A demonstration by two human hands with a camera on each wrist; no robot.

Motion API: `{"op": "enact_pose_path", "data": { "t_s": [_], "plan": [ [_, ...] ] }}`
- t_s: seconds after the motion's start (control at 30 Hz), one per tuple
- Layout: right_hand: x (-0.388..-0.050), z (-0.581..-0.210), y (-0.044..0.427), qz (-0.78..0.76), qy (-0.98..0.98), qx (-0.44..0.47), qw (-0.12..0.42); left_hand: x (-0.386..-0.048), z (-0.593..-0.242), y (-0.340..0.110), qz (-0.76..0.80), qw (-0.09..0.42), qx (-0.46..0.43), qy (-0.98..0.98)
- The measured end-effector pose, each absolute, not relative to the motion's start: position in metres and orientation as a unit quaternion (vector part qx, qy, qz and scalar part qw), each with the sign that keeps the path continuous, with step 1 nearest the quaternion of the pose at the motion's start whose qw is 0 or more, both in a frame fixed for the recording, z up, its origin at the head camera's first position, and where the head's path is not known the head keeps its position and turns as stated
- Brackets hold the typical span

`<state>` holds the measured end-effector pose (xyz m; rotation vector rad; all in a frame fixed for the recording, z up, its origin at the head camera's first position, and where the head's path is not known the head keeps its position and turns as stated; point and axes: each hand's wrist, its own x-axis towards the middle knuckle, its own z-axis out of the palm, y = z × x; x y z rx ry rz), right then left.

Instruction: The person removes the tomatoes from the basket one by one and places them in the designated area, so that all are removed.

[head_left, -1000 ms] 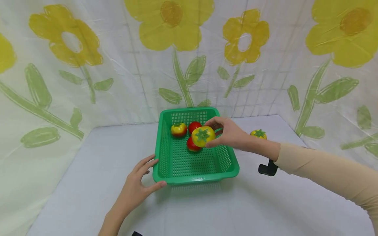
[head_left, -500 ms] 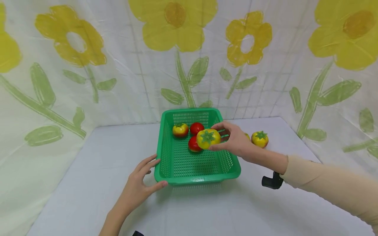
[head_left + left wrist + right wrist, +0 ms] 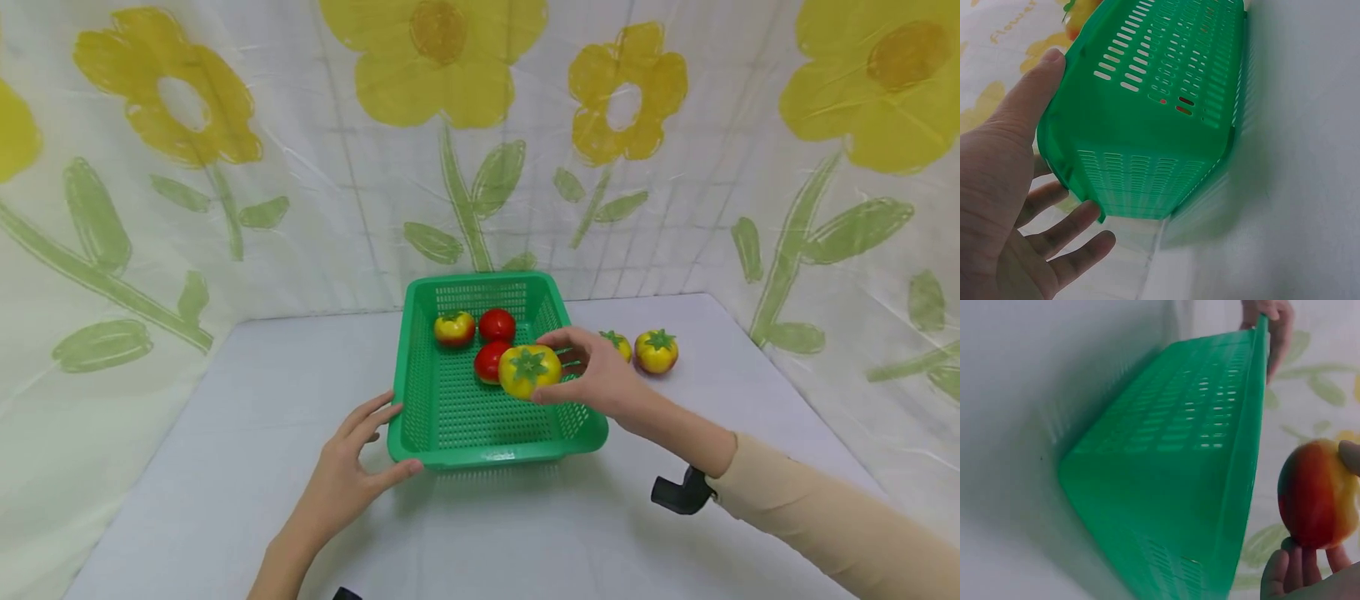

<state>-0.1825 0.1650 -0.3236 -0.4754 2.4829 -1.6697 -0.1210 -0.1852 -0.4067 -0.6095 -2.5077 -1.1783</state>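
A green basket (image 3: 495,457) holds a yellow-red fruit (image 3: 454,330) and two red ones (image 3: 497,326) at its back and middle. My right hand (image 3: 600,375) pinches a yellow fruit with a green star-shaped top (image 3: 529,372) above the basket's right part; the right wrist view shows the red underside of this fruit (image 3: 1317,494), outside the rim in that view. At the basket's front left corner, my left hand (image 3: 341,475) touches the rim with spread fingers; in the left wrist view the thumb of this hand (image 3: 1016,175) lies on the rim.
Two more yellow-red fruits, one partly behind the right hand (image 3: 617,343) and one beside it (image 3: 656,352), lie on the white table (image 3: 300,367) right of the basket. A white cloth with painted flowers (image 3: 300,250) hangs behind the table.
My right hand has moved slightly right and toward the front with the yellow fruit in its grip, uncovering a fruit on the table. My left hand stays at the basket's corner.
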Motion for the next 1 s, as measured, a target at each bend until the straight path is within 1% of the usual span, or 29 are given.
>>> {"op": "enact_pose_path", "data": {
  "t_s": [0.27,0.5,0.73,1.0],
  "plan": [
    [-0.175,-0.331,0.173,-0.575,0.809,-0.11,0.048,-0.121,-0.408,-0.186,-0.408,0.154,-0.211,-0.875],
    [-0.17,-0.337,0.172,-0.569,0.815,-0.111,0.008,-0.122,-0.409,-0.186,-0.402,0.16,-0.215,-0.876],
    [-0.167,-0.34,0.17,-0.582,0.805,-0.108,-0.019,-0.122,-0.409,-0.187,-0.401,0.16,-0.213,-0.877],
    [-0.151,-0.347,0.184,-0.621,0.78,-0.064,-0.04,-0.121,-0.409,-0.187,-0.406,0.15,-0.21,-0.877]
  ]
}}
